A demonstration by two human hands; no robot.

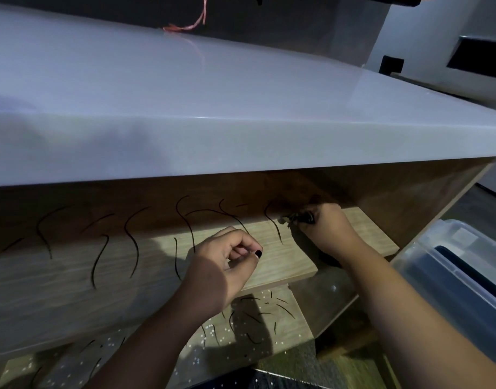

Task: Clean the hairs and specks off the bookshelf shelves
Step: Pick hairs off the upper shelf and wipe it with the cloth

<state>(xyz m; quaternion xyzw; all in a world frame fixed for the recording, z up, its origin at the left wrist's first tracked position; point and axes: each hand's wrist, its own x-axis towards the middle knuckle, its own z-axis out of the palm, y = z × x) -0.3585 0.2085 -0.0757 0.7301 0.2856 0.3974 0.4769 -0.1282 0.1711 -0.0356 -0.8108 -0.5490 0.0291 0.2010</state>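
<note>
Several long dark hairs (134,242) lie curled across the upper wooden shelf (272,265). My left hand (224,268) hovers over the shelf's middle, fingers curled, thumb tip pressed to the forefinger in a pinch on what looks like a thin hair. Further back on the right, my right hand (331,228) grips a small dark clump of gathered hairs (293,219) close to the shelf's rear wall. The lower shelf (286,329) carries more short hairs (258,318) and scattered white specks (213,329). My forearms hide part of it.
The bookshelf's glossy white top (185,108) overhangs the shelves, with a red string (190,23) at its far edge. A clear plastic bin (460,273) with a dark lining stands at the right, close to my right forearm.
</note>
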